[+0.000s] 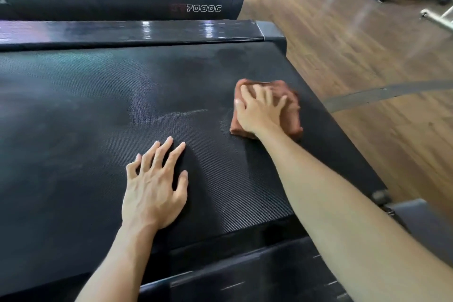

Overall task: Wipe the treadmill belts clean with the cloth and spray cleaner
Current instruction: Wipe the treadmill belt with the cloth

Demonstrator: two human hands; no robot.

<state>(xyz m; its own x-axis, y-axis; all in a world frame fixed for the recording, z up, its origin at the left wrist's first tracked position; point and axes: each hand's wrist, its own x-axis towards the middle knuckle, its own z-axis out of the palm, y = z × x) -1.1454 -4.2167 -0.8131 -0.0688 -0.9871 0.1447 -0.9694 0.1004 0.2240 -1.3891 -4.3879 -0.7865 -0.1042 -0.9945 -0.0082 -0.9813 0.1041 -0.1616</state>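
Two hands are on the belt (pixel 85 110) of the near treadmill. The right hand (pixel 257 110) lies flat on a folded brown cloth (pixel 291 108), with the fingers spread and almost straight; it presses the cloth down and does not close around it. The cloth sits under this palm, close to the rear end of the belt, and a part of it shows beyond the fingertips. The left hand (pixel 154 186) rests open on the bare belt, nearer to the body than the cloth, with spread fingers, and it holds nothing. It seems to support the person who leans forward.

I judge that the wiping step is in hand. Beside the cloth, on the side of the left hand, the belt has pale streaks and a dull grey film, so this part looks not yet clean. The next move probably calls for pushing the cloth with steady pressure across these streaks, then further along the belt. The spray cleaner is not in view, so I cannot tell where it stands. A second treadmill (pixel 203 8) stands beyond the fingertips, and its belt probably waits for the same work.
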